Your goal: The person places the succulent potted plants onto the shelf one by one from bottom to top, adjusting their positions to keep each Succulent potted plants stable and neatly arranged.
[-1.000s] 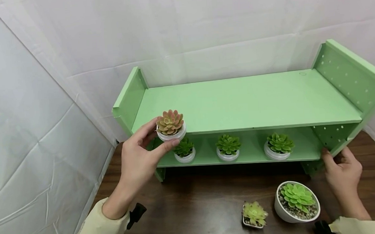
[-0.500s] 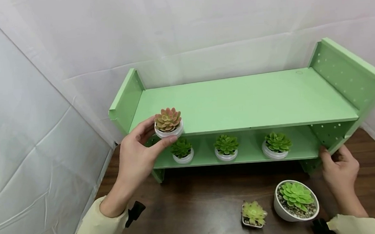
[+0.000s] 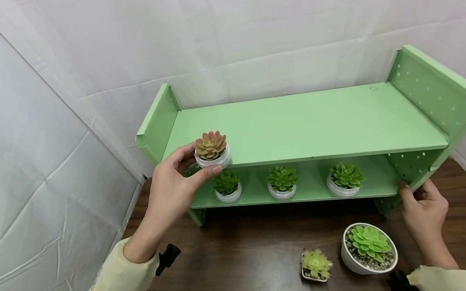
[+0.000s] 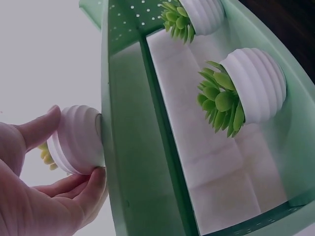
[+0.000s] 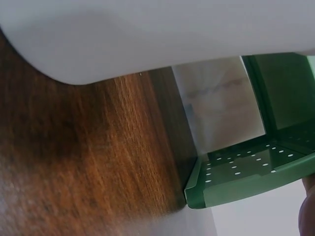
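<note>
My left hand (image 3: 175,179) holds a small white ribbed pot (image 4: 78,140) with a red-tipped succulent (image 3: 211,145) between thumb and fingers. In the head view the pot overlaps the left front edge of the green shelf's top board (image 3: 303,126). The left wrist view has the pot's base right at that edge; contact is hard to tell. My right hand (image 3: 426,210) grips the lower front edge of the shelf's right side panel (image 3: 439,90), thumb on the inner side. Below the top board stand three green succulents in white pots: left (image 3: 228,194), middle (image 3: 283,191) and right (image 3: 343,188).
On the dark wood table (image 3: 243,259), in front of the shelf, are a small square-potted yellowish succulent (image 3: 315,264) and a larger round white pot (image 3: 351,262) with a bright green one. White cloth (image 3: 250,30) hangs behind and at the left.
The left hand and its potted succulent have risen very slightly. The right hand keeps its grip on the side panel, and the other plants stay put.
</note>
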The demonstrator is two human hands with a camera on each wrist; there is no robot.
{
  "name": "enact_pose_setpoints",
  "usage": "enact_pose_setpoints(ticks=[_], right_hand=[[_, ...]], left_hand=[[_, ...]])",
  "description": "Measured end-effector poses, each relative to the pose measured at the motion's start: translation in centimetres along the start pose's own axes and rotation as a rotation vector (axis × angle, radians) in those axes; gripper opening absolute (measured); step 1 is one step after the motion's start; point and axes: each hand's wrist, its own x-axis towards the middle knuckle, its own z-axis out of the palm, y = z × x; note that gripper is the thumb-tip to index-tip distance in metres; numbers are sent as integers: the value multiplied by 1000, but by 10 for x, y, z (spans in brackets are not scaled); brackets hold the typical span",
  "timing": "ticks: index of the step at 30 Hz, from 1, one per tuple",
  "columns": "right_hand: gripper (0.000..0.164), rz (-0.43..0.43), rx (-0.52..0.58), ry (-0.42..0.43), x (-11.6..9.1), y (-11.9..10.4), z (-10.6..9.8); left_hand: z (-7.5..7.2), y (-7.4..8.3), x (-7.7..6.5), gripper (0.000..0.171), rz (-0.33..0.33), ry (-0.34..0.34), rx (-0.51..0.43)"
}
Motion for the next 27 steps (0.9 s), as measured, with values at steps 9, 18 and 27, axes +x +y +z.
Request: enact_pose_setpoints(ticks=[9,18,27], right_hand=[[26,0,3,-1,0,-3,1],[26,-3,5,6,0,-3,1],[26,-1,10,11,-1,0,1]], left_hand=[[-2,0,9,67,-75,-51,-20],[-4,2,13,66,-94,-67,-18],[-2,2,17,64,-97,-73,-24]])
